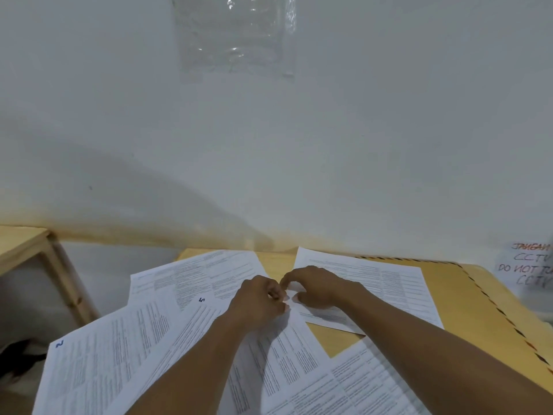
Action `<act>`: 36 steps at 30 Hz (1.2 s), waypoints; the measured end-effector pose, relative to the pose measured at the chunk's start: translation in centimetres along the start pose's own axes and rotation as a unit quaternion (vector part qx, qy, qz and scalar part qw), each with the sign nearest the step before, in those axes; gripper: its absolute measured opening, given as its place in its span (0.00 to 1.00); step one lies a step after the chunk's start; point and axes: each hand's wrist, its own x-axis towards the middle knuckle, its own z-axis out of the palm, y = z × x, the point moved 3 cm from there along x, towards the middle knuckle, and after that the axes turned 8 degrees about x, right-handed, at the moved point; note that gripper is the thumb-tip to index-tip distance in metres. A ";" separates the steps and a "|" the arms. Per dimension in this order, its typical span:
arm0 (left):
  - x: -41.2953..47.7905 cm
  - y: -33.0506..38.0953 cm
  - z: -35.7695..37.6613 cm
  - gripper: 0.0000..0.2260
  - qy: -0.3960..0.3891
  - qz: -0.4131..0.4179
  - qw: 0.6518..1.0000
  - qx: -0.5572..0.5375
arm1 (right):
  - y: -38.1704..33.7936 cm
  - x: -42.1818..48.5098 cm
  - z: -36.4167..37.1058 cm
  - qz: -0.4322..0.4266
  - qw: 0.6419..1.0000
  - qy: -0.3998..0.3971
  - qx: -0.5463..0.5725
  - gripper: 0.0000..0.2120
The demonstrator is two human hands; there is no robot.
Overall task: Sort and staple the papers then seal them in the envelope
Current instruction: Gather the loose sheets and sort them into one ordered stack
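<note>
Centre of frame: the left hand (pixel 257 301), fingers curled, pinches the upper corner of the sheet marked 5 (pixel 206 307). The right hand (pixel 317 287) meets it there, its hold unclear. The sheet's long axis runs toward lower centre. It is white and densely printed; the manila envelope (pixel 478 310) lies right.

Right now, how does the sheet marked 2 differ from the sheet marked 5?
The sheet marked 2 lies at the lower left; the sheet marked 5 lies nearer the middle. No hand touches the 2 sheet, while the left hand apparently pinches the 5 sheet's far corner. Both are white, densely printed and numbered in blue.
</note>
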 end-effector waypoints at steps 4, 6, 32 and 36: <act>0.9 -0.3 0.0 0.07 -0.005 -0.010 1.000 -0.024 | 0.6 0.9 -0.6 -0.034 0.999 0.017 0.030 0.18; 1.2 -0.3 0.1 0.08 -0.009 -0.012 0.999 -0.037 | 0.8 1.1 -0.8 -0.041 0.998 0.032 0.041 0.17; 2.4 1.6 1.5 0.06 0.040 -0.030 0.999 -0.001 | 1.8 2.3 -3.3 -0.092 0.980 0.120 -0.131 0.06; 2.9 2.7 0.4 0.03 0.052 -0.038 0.995 -0.075 | 0.5 1.7 -7.2 -0.108 0.962 0.201 -0.149 0.06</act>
